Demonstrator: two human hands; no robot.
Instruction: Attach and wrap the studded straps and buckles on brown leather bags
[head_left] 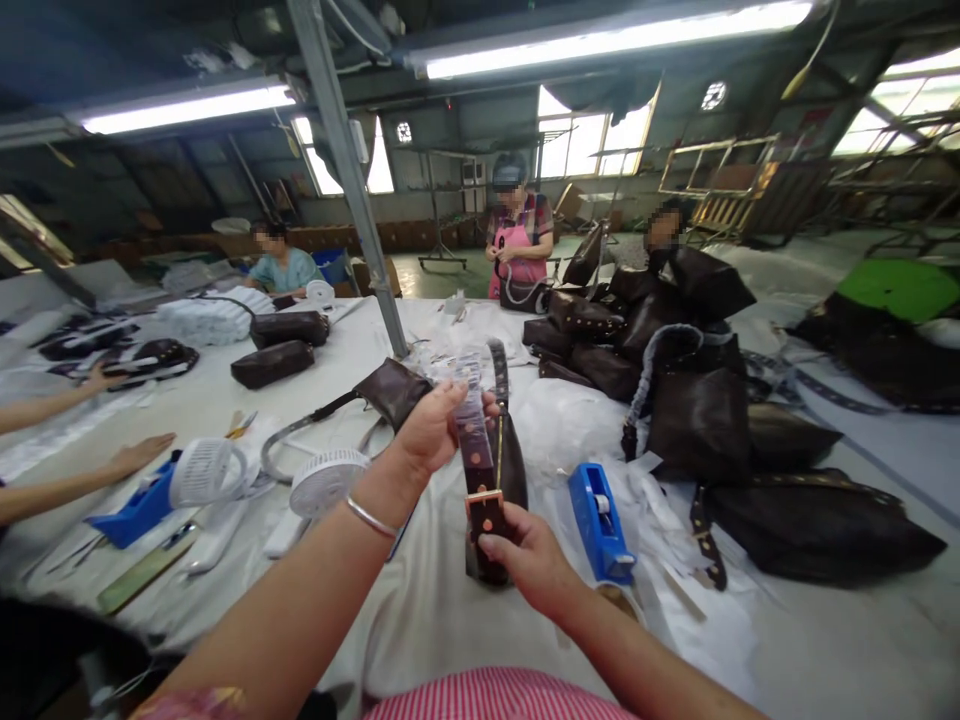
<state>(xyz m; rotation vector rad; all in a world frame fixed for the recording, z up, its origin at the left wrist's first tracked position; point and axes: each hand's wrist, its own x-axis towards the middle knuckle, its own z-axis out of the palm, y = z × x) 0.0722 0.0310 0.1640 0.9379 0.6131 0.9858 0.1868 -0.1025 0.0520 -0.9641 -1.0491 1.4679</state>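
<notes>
I hold a dark brown studded bag strap (478, 450) upright over a white-covered table (465, 620). My left hand (431, 425) is closed round its upper part, where clear plastic wrap covers it. My right hand (525, 555) pinches the strap's lower end, thumb on the studded tab. Behind the strap hangs the dark brown bag (514, 470) it belongs to. A blue tape dispenser (600, 520) lies just right of my right hand.
A heap of dark brown bags (675, 380) fills the right side. Two small white fans (322, 480) and another blue dispenser (139, 510) lie left. Another person's hands (139, 455) rest at the left edge; other people work at the far end. A metal post (352, 190) rises mid-table.
</notes>
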